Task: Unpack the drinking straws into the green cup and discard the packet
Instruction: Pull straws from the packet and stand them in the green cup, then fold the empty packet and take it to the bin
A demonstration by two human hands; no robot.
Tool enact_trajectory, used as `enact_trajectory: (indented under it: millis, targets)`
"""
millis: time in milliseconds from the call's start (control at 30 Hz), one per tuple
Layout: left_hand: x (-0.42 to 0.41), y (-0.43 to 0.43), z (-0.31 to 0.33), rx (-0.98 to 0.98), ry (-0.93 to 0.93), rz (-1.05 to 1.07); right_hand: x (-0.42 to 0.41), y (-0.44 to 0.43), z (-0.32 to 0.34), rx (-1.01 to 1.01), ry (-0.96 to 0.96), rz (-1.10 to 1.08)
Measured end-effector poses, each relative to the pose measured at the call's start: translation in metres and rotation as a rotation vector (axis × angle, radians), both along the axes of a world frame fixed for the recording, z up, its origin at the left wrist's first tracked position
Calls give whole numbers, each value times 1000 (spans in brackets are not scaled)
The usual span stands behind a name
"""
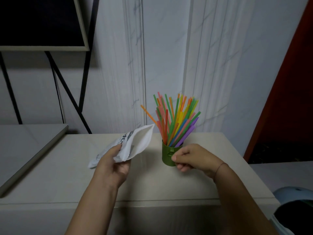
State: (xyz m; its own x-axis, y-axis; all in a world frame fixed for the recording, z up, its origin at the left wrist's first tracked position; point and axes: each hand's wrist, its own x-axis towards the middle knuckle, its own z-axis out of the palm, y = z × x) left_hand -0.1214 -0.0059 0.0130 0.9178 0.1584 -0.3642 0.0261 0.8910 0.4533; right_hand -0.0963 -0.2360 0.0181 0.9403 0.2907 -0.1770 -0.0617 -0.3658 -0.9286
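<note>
A green cup [166, 155] stands on the pale counter [67, 175], full of colourful drinking straws [176, 119] that fan upward. My left hand [112, 167] grips a white packet [133, 145], held above the counter to the left of the cup with its open mouth pointing up and right; no straws show inside it. My right hand [191, 157] is just right of the cup with its fingers curled loosely and nothing in them; whether the fingertips touch the cup wall I cannot tell.
A grey board [30, 150] lies on the counter at the left. Behind it stand a black metal frame [67, 85] and a dark panel [39, 22]. A light blue bin [294, 209] with a dark opening sits at the lower right. A red surface [288, 99] rises on the right.
</note>
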Motion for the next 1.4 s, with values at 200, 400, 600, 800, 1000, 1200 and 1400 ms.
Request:
enact_trajectory:
  millis: [200,400,600,800,1000,1200,1400]
  targets:
    - [-27,-11,32,112,-53,-140,-20,34,30,-39,-181,250]
    - [-52,-15,50,222,-67,-291,-22,52,36,86,-496,163]
    - [-52,4,44,242,19,-320,-27,62,41,248,-545,102]
    - [-62,18,39,833,-94,-359,-26,68,53,457,-541,-56]
    - [-68,26,51,1282,-263,-215,-25,71,65,542,-567,-85]
    - [-59,33,52,1484,-189,-145,-29,64,69,570,-510,-124]
    - [-59,21,55,1253,-234,-142,-36,52,52,401,-303,68]
